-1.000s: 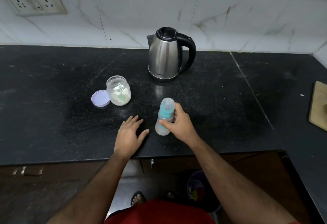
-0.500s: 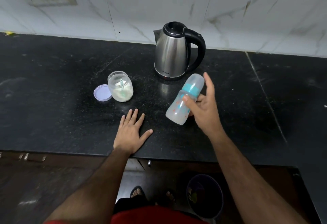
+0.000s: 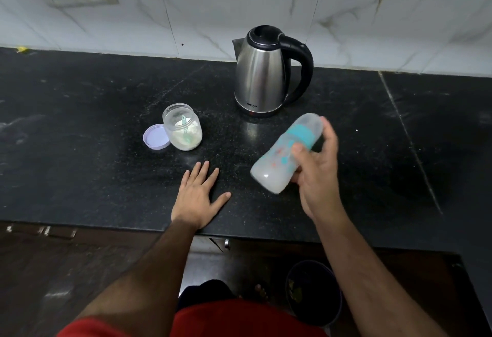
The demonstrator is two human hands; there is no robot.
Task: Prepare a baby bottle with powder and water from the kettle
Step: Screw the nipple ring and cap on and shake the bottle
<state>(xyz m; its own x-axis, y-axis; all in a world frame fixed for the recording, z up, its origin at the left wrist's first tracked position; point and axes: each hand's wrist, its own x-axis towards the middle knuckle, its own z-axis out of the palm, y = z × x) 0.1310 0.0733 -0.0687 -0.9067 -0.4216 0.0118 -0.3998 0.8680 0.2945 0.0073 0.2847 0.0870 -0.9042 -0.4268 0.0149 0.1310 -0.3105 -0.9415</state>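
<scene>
- The right hand (image 3: 316,174) is gripping the capped baby bottle (image 3: 287,150), tilting it above the counter's (image 3: 80,176) front edge.
- The left hand (image 3: 197,198) is lying flat, fingers spread, at that edge.
- The kettle (image 3: 262,75) is standing near the back edge.

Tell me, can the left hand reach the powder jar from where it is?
Probably yes. The left hand lies flat and empty on the counter, and the open powder jar stands just beyond its fingertips with nothing between them.

Tilted baby bottle (image 3: 282,155) in right hand (image 3: 316,176)
</scene>
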